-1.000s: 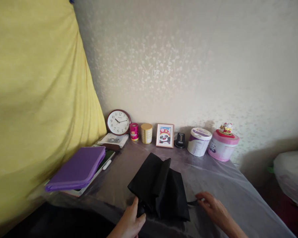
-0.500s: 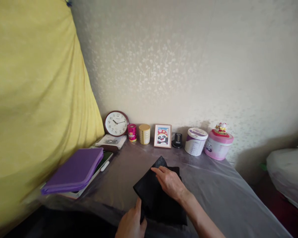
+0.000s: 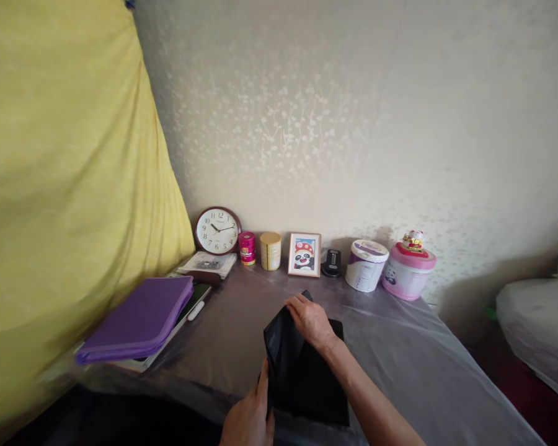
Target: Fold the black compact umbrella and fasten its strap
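Note:
A folded black sheet (image 3: 309, 381), perhaps cloth or thin plastic, lies near the front of the table with its left side raised. My right hand (image 3: 309, 319) is closed on its upper edge, fingers curled over the lifted flap. Lower down, my left hand (image 3: 252, 406) grips the left edge, with the thumb pointing up along the outside. The fingers of the left hand are partly hidden behind the black material. A dark corner of the sheet pokes up beyond my right fingers.
A purple zip folder (image 3: 137, 316) lies on books at left, beside a white pen-like object (image 3: 196, 311). Along the wall stand a clock (image 3: 218, 231), pink can (image 3: 247, 249), yellow tin (image 3: 270, 252), panda picture (image 3: 304, 255), black device (image 3: 332, 263), white tub (image 3: 366, 266) and pink box (image 3: 408, 279).
The raised left side of the black sheet has shifted right and stands steeper. My right hand has drawn its flap up a little, and my left hand has moved slightly right with the edge.

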### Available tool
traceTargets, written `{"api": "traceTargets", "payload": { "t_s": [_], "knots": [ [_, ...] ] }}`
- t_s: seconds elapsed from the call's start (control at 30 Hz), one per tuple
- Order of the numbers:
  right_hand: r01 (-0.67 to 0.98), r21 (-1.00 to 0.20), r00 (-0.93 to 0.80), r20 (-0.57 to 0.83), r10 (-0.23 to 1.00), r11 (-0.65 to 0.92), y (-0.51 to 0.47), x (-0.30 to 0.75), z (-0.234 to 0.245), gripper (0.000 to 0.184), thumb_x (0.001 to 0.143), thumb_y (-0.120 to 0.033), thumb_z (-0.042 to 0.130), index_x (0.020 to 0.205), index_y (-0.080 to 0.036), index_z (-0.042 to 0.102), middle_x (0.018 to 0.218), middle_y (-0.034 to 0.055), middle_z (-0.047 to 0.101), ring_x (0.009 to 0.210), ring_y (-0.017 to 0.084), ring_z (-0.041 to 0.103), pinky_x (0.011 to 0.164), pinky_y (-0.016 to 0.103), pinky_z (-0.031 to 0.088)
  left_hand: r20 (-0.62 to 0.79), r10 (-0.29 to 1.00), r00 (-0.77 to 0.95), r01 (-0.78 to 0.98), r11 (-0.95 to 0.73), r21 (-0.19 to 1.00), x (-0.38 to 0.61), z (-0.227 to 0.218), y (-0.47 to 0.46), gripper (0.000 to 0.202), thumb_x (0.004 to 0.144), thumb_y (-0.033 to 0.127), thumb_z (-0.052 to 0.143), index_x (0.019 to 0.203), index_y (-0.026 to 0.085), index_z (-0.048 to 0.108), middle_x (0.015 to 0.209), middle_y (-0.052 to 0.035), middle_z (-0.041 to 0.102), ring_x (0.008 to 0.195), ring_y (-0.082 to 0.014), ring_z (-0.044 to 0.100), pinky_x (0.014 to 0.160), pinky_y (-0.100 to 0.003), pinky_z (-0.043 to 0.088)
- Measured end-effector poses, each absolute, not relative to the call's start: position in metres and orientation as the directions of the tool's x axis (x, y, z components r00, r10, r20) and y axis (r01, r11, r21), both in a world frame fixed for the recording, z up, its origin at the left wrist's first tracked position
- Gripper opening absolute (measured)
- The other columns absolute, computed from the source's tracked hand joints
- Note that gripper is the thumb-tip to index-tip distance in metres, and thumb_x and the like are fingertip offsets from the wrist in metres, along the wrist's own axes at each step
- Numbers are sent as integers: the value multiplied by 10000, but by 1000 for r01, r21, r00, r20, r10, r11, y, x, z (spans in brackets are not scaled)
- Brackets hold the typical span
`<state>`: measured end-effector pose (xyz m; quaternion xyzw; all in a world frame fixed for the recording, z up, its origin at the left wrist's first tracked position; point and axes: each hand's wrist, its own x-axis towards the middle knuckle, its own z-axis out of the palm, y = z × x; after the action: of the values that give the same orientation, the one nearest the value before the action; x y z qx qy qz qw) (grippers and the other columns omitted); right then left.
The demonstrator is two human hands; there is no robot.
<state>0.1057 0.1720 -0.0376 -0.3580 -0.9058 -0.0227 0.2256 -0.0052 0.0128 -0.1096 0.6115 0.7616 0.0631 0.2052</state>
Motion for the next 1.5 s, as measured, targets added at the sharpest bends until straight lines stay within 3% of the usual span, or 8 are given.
{"api": "traceTargets", "payload": {
  "t_s": [0.27, 0.47, 0.6, 0.73, 0.87, 1.03, 1.23, 1.5],
  "knots": [
    [693, -53, -639, 416, 647, 719, 173, 83, -82, 210, 909, -226, 343, 860, -206, 547, 828, 16, 592, 727, 109, 573, 593, 190, 366, -275, 950, -149, 940, 223, 258, 3, -106, 12, 664, 774, 91, 347, 1390, 167, 111, 1170, -118, 532, 899, -190, 609, 714, -243, 430],
    [689, -12, -663, 394, 637, 725, 175, 81, -92, 202, 899, -192, 351, 853, -199, 548, 834, 22, 588, 757, 119, 567, 621, 205, 392, -282, 928, -245, 897, 327, 298, 5, -101, 11, 695, 807, 166, 380, 1390, 119, 4, 1151, -134, 562, 915, -174, 607, 742, -230, 413],
    [693, -6, -671, 360, 648, 721, 177, 79, -93, 197, 890, -185, 364, 832, -193, 553, 837, 26, 589, 759, 117, 570, 627, 207, 404, -287, 940, -187, 918, 271, 288, 7, -93, 11, 772, 786, 108, 381, 1367, 274, -100, 1105, -66, 566, 853, -141, 616, 700, -207, 408],
    [693, -24, -674, 332, 660, 720, 178, 79, -90, 210, 890, -196, 365, 815, -189, 561, 818, 27, 592, 725, 118, 575, 616, 208, 414, -321, 937, -139, 959, 208, 191, 10, -92, 14, 790, 757, 36, 339, 1339, 395, -57, 1029, -49, 557, 801, -162, 629, 652, -231, 412],
    [653, -163, -645, 394, 655, 740, 166, 92, -81, 213, 899, -209, 351, 918, -195, 563, 853, 31, 600, 781, 125, 573, 693, 221, 435, -315, 938, -148, 955, 219, 202, 11, -96, 16, 793, 734, 9, 334, 1351, 361, -18, 1037, -69, 556, 814, -176, 625, 653, -238, 420],
    [451, -307, -693, 472, 545, 838, 131, 116, -86, 249, 908, -214, 333, 961, -213, 576, 955, 29, 620, 939, 127, 541, 870, 275, 404, -334, 930, -155, 945, 238, 224, 10, -101, 18, 773, 743, 31, 356, 1367, 315, -2, 1076, -86, 552, 839, -188, 620, 669, -245, 429],
    [397, -300, -728, 473, 496, 868, 137, 123, -103, 256, 892, -263, 395, 1069, -226, 576, 1120, 40, 593, 1169, 161, 419, 1034, 395, 242, -348, 926, -142, 943, 234, 237, 7, -99, 22, 791, 736, 98, 434, 1383, 226, -2, 1106, -108, 575, 891, -222, 612, 725, -292, 444],
    [465, -199, -748, 434, 503, 863, 204, 120, -104, 280, 906, -288, 365, 987, -212, 623, 1062, 44, 623, 1129, 152, 450, 1010, 382, 252, -373, 906, -199, 928, 297, 225, 8, -99, 25, 814, 722, 115, 463, 1387, 141, -6, 1123, -145, 576, 908, -234, 604, 756, -325, 437]
  ]
}}
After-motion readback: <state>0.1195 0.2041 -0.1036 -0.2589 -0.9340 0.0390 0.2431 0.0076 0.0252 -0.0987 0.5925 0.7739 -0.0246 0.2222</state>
